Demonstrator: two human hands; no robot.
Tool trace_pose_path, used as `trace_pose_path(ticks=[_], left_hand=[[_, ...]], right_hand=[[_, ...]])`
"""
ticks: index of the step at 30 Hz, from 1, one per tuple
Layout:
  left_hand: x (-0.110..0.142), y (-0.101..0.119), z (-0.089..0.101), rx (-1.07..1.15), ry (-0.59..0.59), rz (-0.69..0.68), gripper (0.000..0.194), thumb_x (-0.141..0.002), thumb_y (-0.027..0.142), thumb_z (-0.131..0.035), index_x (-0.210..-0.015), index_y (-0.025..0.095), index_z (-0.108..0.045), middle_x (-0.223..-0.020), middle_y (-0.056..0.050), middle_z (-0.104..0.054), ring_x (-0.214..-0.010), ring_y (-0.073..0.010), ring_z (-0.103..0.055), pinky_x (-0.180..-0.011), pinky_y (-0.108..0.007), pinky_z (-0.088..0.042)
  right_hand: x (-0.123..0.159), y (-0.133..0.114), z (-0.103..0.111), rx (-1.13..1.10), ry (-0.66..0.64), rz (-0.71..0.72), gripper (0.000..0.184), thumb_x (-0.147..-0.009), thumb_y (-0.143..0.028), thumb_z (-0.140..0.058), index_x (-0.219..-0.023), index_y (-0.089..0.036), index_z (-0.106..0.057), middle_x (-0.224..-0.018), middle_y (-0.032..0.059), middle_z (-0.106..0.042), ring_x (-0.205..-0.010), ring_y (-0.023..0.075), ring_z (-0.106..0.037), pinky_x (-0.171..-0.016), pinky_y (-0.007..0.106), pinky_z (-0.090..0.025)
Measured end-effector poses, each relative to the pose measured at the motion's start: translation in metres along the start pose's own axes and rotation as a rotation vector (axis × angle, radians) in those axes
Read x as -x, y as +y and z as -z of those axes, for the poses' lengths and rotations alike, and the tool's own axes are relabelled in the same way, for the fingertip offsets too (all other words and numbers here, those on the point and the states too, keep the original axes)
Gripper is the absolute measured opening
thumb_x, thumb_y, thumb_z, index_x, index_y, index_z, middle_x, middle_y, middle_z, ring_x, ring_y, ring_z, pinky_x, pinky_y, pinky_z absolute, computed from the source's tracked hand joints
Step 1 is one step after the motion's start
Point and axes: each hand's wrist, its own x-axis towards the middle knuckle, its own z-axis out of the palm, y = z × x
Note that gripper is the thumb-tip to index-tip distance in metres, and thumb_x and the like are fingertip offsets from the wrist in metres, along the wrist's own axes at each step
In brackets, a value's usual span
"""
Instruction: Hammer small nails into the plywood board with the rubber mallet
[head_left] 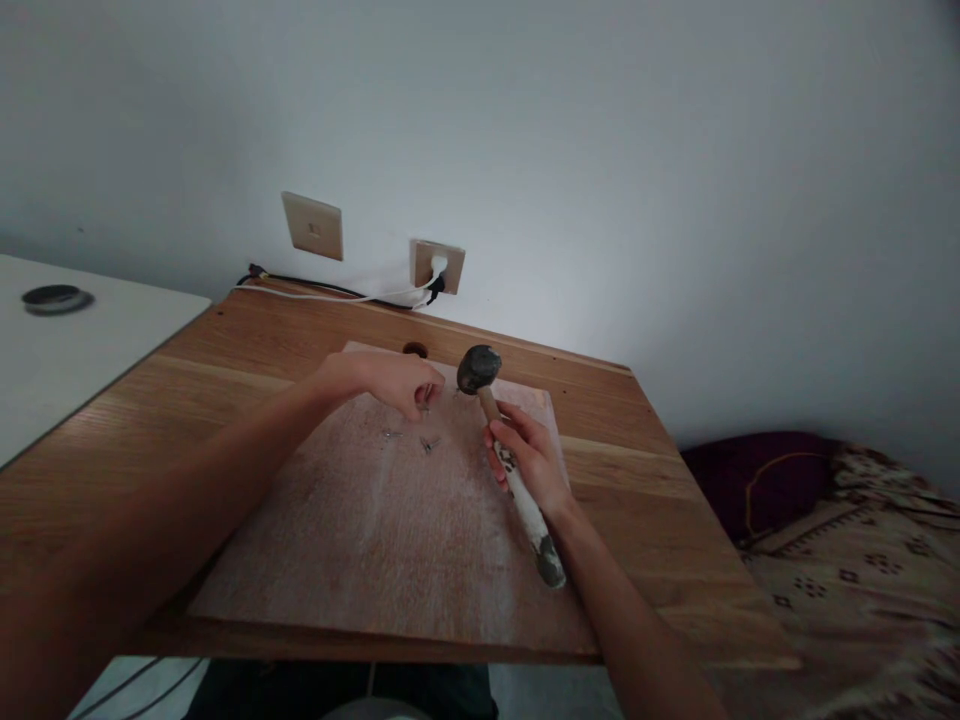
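Note:
My right hand [529,456] is wrapped round the wooden handle of a hammer [504,440]; its dark head [478,368] hangs just above the far part of a worn plywood board [390,540]. My left hand [394,381] pinches a small nail [426,405] upright on the board, just left of the hammer head. A few loose nails [427,443] lie on the board in front of my left hand.
The board rests on a wooden desk [645,480] against a white wall with a switch plate [313,225] and a socket [437,266] with a plug and cables. A white table [90,340] stands at the left. A patterned cushion [862,560] lies to the right.

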Motion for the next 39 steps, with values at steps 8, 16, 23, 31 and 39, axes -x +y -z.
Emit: trace_pose_path(ticks=[8,16,23,31,39], left_hand=[[0.002,0.002,0.003,-0.074,0.126,-0.025,0.018,-0.066,0.005,-0.064,-0.074,0.020,-0.071,-0.070,0.003,-0.069,-0.064,-0.0147,-0.059,-0.063,-0.026,-0.040],[-0.001,-0.035,-0.025,0.195,0.530,0.027,0.012,-0.081,0.024,-0.070,-0.090,0.018,-0.074,-0.082,-0.002,-0.075,-0.076,-0.0156,-0.066,-0.074,-0.027,-0.052],[-0.004,-0.028,-0.035,0.171,0.523,0.008,0.013,-0.083,0.028,-0.071,-0.090,0.018,-0.075,-0.083,-0.003,-0.076,-0.077,-0.0169,-0.069,-0.074,-0.027,-0.054],[-0.007,-0.027,-0.039,0.134,0.470,0.016,0.014,-0.084,0.020,-0.068,-0.095,0.016,-0.077,-0.083,-0.002,-0.075,-0.074,-0.0168,-0.067,-0.071,-0.027,-0.051],[-0.006,-0.030,-0.040,0.120,0.479,-0.025,0.018,-0.085,0.020,-0.069,-0.101,0.016,-0.075,-0.089,-0.005,-0.077,-0.081,-0.0194,-0.072,-0.075,-0.029,-0.053]], right_hand=[[0.000,-0.001,0.001,0.008,0.001,-0.008,0.048,-0.083,-0.050,-0.079,-0.118,-0.022,-0.064,-0.075,-0.0042,-0.063,-0.040,0.0094,-0.049,-0.031,0.025,-0.039],[-0.001,0.001,0.002,-0.007,0.004,-0.018,0.051,-0.082,-0.051,-0.079,-0.122,-0.023,-0.067,-0.076,-0.0035,-0.063,-0.040,0.0090,-0.047,-0.031,0.024,-0.038],[0.000,0.001,0.001,-0.003,0.013,-0.029,0.048,-0.081,-0.049,-0.080,-0.119,-0.023,-0.065,-0.076,-0.0038,-0.064,-0.040,0.0094,-0.048,-0.031,0.025,-0.038],[0.001,0.002,0.001,0.001,0.008,-0.030,0.050,-0.081,-0.049,-0.080,-0.121,-0.023,-0.065,-0.076,-0.0038,-0.063,-0.040,0.0098,-0.048,-0.031,0.025,-0.039],[-0.006,-0.019,-0.006,0.010,-0.024,-0.036,0.038,-0.081,-0.048,-0.078,-0.106,-0.022,-0.069,-0.075,-0.0034,-0.063,-0.039,0.0085,-0.047,-0.030,0.024,-0.036]])
